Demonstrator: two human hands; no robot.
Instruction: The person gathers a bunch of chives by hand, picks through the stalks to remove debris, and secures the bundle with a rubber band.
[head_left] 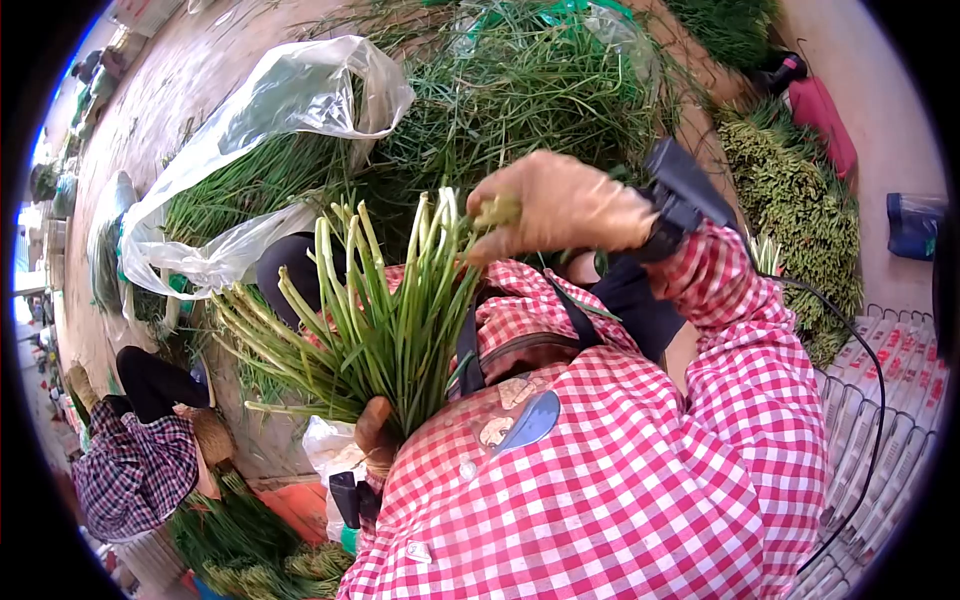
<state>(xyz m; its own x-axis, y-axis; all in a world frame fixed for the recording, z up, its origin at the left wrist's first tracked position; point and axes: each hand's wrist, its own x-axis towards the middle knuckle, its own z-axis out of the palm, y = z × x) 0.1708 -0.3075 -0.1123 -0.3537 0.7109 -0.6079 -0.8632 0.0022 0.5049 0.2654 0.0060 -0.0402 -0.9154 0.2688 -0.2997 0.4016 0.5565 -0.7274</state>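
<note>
Though pale-ended, green stalks (392,335)

Seemingly a produce-packing workplace: a heap of loose greens (530,125), stacked bundles (785,200) right of it, a co-worker (140,465) lower left.

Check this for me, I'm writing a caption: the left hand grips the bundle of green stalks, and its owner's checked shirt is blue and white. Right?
Not quite: the head view shows the checked shirt is red and white. The left hand does grip the bundle of green stalks.
</note>
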